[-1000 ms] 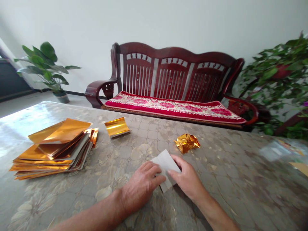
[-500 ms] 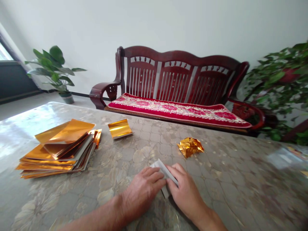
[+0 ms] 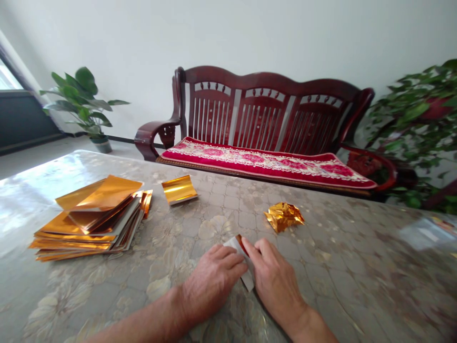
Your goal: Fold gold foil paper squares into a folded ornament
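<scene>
A small sheet of foil paper (image 3: 247, 280), whitish on one face, lies on the table in front of me. A strip along its right edge is folded over and shows orange foil at the top. My left hand (image 3: 214, 276) presses the sheet from the left, its fingers bent together over it. My right hand (image 3: 276, 274) is on the folded edge, with its index finger on the orange strip and the thumb hidden. Beyond the hands rests a crumpled piece of gold foil (image 3: 283, 216).
A stack of gold foil sheets (image 3: 82, 221) stands on the left of the patterned table (image 3: 171, 267). One curled gold sheet (image 3: 179, 189) lies by itself farther back. A clear plastic bag (image 3: 426, 233) is at the right. Behind the table stands a wooden bench (image 3: 262, 109).
My right hand has pushed the raised edge of the paper down, and its orange side now shows along the fold. My left hand keeps its place on the sheet.
</scene>
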The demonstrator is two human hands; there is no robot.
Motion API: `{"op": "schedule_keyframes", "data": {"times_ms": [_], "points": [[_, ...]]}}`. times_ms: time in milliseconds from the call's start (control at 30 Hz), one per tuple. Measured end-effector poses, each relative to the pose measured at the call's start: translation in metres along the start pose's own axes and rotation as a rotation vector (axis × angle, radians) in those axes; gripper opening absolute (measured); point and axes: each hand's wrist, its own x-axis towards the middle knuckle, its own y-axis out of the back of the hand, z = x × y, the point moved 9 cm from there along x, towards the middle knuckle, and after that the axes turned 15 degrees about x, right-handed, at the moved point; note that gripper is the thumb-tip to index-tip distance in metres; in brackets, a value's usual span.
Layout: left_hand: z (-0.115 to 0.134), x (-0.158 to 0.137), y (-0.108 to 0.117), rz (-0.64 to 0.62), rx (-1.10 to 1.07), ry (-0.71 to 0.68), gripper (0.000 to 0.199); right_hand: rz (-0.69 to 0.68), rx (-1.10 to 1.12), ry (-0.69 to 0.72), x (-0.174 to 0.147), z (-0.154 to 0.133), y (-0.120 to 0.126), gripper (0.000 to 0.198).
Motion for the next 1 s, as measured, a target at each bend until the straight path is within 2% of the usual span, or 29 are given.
{"op": "schedule_keyframes", "data": {"times_ms": [367,533,700,933,1000], "points": [[0.002,0.0,0.004,-0.065,-0.043,-0.027,0.021,-0.079,-0.045,0.067,-0.001,-0.011,-0.005,0.037],[0.0,0.0,-0.001,-0.108,-0.059,-0.023,0.019,-0.082,-0.03,0.069,0.0,-0.014,-0.004,0.039],[-0.005,0.001,-0.001,-0.112,-0.051,0.049,0.017,-0.093,0.088,0.034,0.0,-0.012,-0.003,0.045],[0.001,0.004,-0.001,-0.088,0.033,0.037,0.027,-0.101,0.335,0.006,-0.001,0.004,0.006,0.059],[0.001,0.004,-0.003,-0.102,0.048,0.037,0.025,-0.098,0.394,0.0,0.001,0.009,0.008,0.057]]}}
